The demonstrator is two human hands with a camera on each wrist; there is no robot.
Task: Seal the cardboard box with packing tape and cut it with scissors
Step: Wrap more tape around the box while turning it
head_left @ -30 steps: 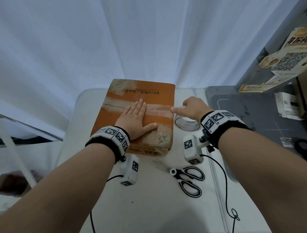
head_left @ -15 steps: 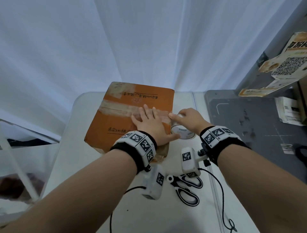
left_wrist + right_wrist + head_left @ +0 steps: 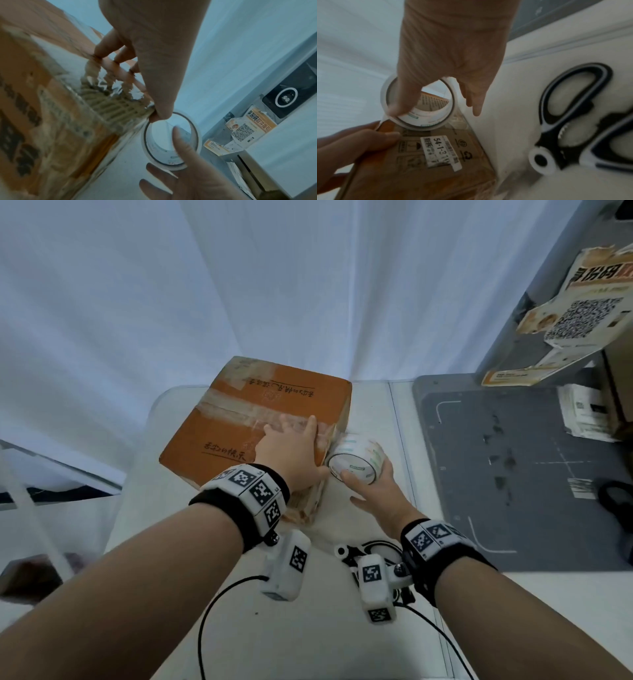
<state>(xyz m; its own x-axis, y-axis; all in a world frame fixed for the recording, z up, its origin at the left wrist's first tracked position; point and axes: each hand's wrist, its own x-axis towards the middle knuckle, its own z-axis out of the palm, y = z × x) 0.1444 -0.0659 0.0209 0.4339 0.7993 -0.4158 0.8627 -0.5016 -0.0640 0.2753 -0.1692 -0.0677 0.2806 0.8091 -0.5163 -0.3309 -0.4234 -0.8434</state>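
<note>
An orange cardboard box (image 3: pixel 239 436) lies on the white table, with clear tape along its top seam. My left hand (image 3: pixel 298 440) lies flat on the box top at its right edge, fingers pressing the tape and thumb over the edge. Just right of the box, my right hand (image 3: pixel 363 474) grips the white packing tape roll (image 3: pixel 356 460), thumb inside the core (image 3: pixel 419 102). A strip runs from the roll to the box edge. Black-and-white scissors (image 3: pixel 573 115) lie on the table near my right wrist, mostly hidden in the head view (image 3: pixel 346 553).
A grey cutting mat (image 3: pixel 513 474) covers the table to the right, with papers (image 3: pixel 589 419) at its far side. A white curtain hangs behind the table. Cables from the wrist cameras trail over the near table surface (image 3: pixel 222 604).
My left hand slid right along the taped seam to the box's right edge. My right hand took the roll off the table and now holds it on edge beside the box.
</note>
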